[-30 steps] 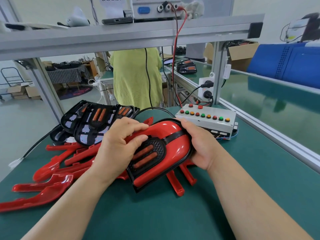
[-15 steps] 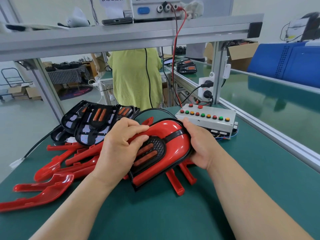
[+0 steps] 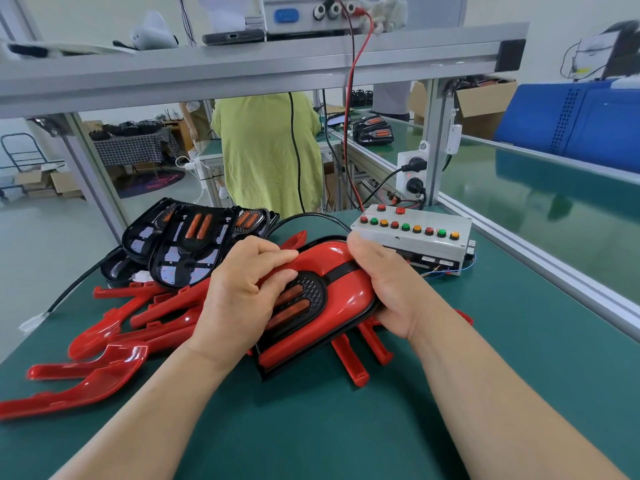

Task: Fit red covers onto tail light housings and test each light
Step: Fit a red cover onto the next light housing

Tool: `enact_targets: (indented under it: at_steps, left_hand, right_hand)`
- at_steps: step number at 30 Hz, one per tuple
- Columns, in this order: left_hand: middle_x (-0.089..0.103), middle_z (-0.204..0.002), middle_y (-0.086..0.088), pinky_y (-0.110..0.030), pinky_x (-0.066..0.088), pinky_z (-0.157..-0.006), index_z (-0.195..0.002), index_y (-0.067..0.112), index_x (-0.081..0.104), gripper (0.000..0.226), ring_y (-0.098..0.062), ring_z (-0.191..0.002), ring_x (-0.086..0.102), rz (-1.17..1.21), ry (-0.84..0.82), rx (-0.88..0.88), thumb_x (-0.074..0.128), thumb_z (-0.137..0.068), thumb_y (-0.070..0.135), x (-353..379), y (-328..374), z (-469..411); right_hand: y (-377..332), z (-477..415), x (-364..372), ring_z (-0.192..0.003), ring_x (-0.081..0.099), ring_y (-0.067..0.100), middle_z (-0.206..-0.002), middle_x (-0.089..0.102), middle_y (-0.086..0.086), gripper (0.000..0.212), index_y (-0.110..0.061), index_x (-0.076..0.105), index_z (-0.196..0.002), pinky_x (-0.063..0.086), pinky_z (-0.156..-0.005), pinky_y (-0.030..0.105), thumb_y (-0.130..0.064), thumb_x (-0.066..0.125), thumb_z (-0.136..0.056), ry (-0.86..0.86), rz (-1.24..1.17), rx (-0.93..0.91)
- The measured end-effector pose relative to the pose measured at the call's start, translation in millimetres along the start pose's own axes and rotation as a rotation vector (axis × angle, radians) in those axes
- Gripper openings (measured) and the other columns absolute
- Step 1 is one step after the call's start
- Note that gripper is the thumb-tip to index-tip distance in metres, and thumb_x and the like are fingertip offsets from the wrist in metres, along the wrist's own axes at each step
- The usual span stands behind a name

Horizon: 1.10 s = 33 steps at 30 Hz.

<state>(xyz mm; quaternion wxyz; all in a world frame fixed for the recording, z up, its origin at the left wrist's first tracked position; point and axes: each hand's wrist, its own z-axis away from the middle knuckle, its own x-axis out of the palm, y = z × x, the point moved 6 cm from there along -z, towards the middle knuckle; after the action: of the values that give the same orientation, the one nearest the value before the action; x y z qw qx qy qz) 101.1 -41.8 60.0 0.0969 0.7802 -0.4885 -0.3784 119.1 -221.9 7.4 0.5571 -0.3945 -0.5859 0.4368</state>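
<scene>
Loose red covers (image 3: 104, 344) piled far left on the worktop (image 3: 311, 427); nearest one cut off by the frame edge. Black housings (image 3: 187, 244) stacked behind them. Left hand (image 3: 235, 303) curls over the tail light (image 3: 339, 289), fingers (image 3: 277, 254) pressed together on its red top, hiding that side. Light is held mid-worktop over spare covers. Right hand (image 3: 394, 292) grips the rounded end, thumb on top, other fingers hidden underneath, probably curled. Button box (image 3: 412, 237) just behind.
</scene>
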Motion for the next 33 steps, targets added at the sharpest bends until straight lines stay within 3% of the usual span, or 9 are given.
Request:
enact_targets:
  at_steps: [6,9,15,17,19,21,23,26,33]
  left_hand:
    - [0.061,-0.097,0.001,-0.018,0.048,-0.088,-0.109,0.006,0.074,0.026,-0.014,-0.096,0.062,-0.07,-0.032,0.122,0.071,-0.085,-0.001,-3,5,-2]
    - [0.062,-0.097,0.001,-0.019,0.047,-0.088,-0.107,0.007,0.075,0.025,-0.014,-0.096,0.061,-0.078,-0.019,0.128,0.073,-0.083,-0.002,1,2,-2]
    - [0.057,-0.116,0.015,-0.019,0.04,-0.101,-0.119,0.027,0.069,0.033,-0.003,-0.117,0.052,0.069,-0.034,-0.179,0.072,-0.087,0.02,8,-19,3]
    - [0.055,-0.122,0.022,-0.013,0.036,-0.097,-0.132,0.032,0.057,0.042,0.008,-0.117,0.05,0.103,-0.012,-0.328,0.065,-0.091,0.033,-1,-30,0]
    - [0.064,-0.113,0.024,-0.014,0.038,-0.09,-0.124,0.039,0.061,0.032,0.013,-0.108,0.054,0.168,-0.05,-0.49,0.055,-0.094,0.046,-12,-41,2]
    - [0.071,-0.111,0.018,-0.025,0.046,-0.089,-0.113,0.032,0.071,0.038,0.001,-0.107,0.064,0.33,-0.219,-0.595,0.046,-0.094,0.055,-7,-45,10]
    - [0.072,-0.119,0.0,-0.034,0.055,-0.085,-0.118,0.019,0.071,0.051,-0.018,-0.112,0.067,0.633,-0.375,-0.719,0.042,-0.094,0.054,7,-42,18]
    - [0.065,-0.129,-0.015,-0.038,0.059,-0.083,-0.126,0.009,0.066,0.058,-0.028,-0.119,0.063,1.024,-0.411,-0.884,0.04,-0.095,0.051,15,-34,23]
    - [0.062,-0.13,-0.022,-0.053,0.054,-0.092,-0.127,0.001,0.063,0.053,-0.035,-0.121,0.061,1.132,-0.324,-0.989,0.048,-0.094,0.039,18,-48,25]
  right_hand:
    - [1,2,-1,-0.086,0.071,0.033,-0.107,0.073,0.02,0.051,-0.012,0.068,-0.117,0.061,-0.075,0.047,-0.031,0.08,-0.071,-0.02,-0.036,0.032]
    - [2,2,-1,-0.079,0.072,0.031,-0.099,0.075,0.018,0.039,-0.015,0.073,-0.104,0.06,-0.071,0.045,-0.023,0.082,-0.067,-0.014,-0.049,0.022]
    - [1,0,-9,-0.073,0.072,0.029,-0.094,0.076,0.015,0.037,-0.015,0.073,-0.102,0.06,-0.069,0.045,-0.014,0.084,-0.067,0.085,-0.038,0.015]
    - [-1,0,-11,-0.075,0.072,0.03,-0.095,0.076,0.015,0.047,-0.016,0.073,-0.103,0.06,-0.072,0.049,-0.02,0.085,-0.059,0.085,-0.067,0.023]
    - [-2,1,-14,-0.077,0.071,0.031,-0.098,0.075,0.017,0.052,-0.014,0.071,-0.107,0.059,-0.073,0.052,-0.023,0.084,-0.058,0.092,-0.094,0.031]
    - [-3,0,-16,-0.08,0.071,0.032,-0.099,0.075,0.018,0.051,-0.014,0.071,-0.109,0.059,-0.075,0.052,-0.023,0.082,-0.06,0.09,-0.119,0.032]
    - [-3,0,-15,-0.082,0.07,0.033,-0.101,0.074,0.018,0.05,-0.013,0.07,-0.11,0.059,-0.076,0.052,-0.022,0.081,-0.062,0.074,-0.143,0.036]
    - [-3,0,-14,-0.085,0.07,0.034,-0.104,0.073,0.02,0.05,-0.013,0.069,-0.113,0.058,-0.076,0.053,-0.021,0.081,-0.065,0.063,-0.151,0.038]
    - [0,1,-13,-0.088,0.07,0.035,-0.107,0.073,0.021,0.05,-0.012,0.071,-0.111,0.057,-0.083,0.057,-0.023,0.082,-0.064,0.039,-0.116,0.045]
